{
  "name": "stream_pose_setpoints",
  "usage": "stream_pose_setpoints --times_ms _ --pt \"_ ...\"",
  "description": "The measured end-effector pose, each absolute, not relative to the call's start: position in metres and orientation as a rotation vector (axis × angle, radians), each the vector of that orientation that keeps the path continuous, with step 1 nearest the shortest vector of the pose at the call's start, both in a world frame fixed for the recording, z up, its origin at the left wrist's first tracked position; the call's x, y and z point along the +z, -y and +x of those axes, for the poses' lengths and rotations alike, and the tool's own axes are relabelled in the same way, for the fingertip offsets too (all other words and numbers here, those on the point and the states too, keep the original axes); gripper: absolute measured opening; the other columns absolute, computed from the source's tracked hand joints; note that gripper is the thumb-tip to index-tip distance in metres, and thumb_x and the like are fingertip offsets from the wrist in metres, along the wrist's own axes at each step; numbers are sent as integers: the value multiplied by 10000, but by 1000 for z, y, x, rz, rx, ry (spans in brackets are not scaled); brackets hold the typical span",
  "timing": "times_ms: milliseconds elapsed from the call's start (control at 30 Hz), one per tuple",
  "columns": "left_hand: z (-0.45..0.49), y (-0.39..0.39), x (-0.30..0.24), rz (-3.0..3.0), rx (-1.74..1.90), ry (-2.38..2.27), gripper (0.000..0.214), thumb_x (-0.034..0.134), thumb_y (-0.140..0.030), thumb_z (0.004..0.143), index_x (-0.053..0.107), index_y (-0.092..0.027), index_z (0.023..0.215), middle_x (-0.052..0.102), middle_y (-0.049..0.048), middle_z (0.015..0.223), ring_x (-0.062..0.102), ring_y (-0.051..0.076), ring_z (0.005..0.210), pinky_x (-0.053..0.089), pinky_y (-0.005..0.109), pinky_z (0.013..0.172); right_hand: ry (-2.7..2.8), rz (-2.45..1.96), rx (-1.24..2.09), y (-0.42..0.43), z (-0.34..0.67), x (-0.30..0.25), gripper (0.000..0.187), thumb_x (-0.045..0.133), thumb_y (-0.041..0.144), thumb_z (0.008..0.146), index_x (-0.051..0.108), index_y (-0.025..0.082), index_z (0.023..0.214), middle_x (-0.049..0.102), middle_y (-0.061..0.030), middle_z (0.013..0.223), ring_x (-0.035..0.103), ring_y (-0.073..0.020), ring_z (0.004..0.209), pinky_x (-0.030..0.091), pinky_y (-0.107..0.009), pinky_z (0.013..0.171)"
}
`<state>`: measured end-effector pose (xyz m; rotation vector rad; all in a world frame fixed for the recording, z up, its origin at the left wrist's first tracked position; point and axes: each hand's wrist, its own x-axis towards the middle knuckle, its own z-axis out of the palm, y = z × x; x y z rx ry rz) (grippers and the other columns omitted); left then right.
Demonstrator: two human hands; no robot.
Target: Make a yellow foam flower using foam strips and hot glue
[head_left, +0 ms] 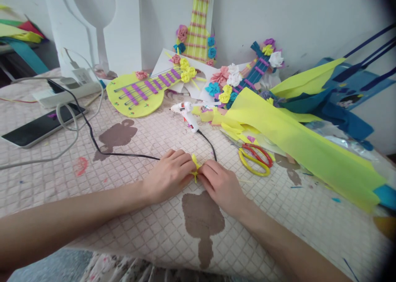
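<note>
A small piece of crumpled yellow paper point(195, 166) is pinched between my two hands, low over the tablecloth. My left hand point(171, 172) grips it from the left with fingers curled. My right hand point(221, 185) pinches its right side with the fingertips. Most of the piece is hidden behind the fingers. Just beyond my hands lies a white glue gun point(188, 116), its black cord point(208, 142) running down behind my right hand. Scissors with red and yellow handles point(255, 160) lie to the right.
A yellow paper guitar point(139, 93) with purple strips lies behind, and a blue one point(252, 78) with paper flowers leans farther right. Long yellow sheets point(303, 146) cover the right side. On the left are a phone point(43, 125) and a power strip point(66, 93) with cables.
</note>
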<state>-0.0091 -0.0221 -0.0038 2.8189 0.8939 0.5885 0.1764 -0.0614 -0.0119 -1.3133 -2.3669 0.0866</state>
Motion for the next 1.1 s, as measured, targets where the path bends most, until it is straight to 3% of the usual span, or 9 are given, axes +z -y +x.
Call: stream_pose_setpoints --times_ms 400,1100 --pt "-10 21 -4 2837 555 -897 95 507 -175 889 580 -147 835 592 36 856 505 185 830 376 326 735 2318 -1333 117 62 177 -13 72 491 164 894 550 175 854 562 -39 852 543 -162 776 456 -274 643" --pt "-7 21 -4 2882 549 -924 129 483 -194 903 582 -146 834 591 38 845 513 179 815 386 325 728 2422 -1309 -65 61 176 -13 174 432 156 930 569 165 823 573 -39 804 529 -166 770 428 -278 611"
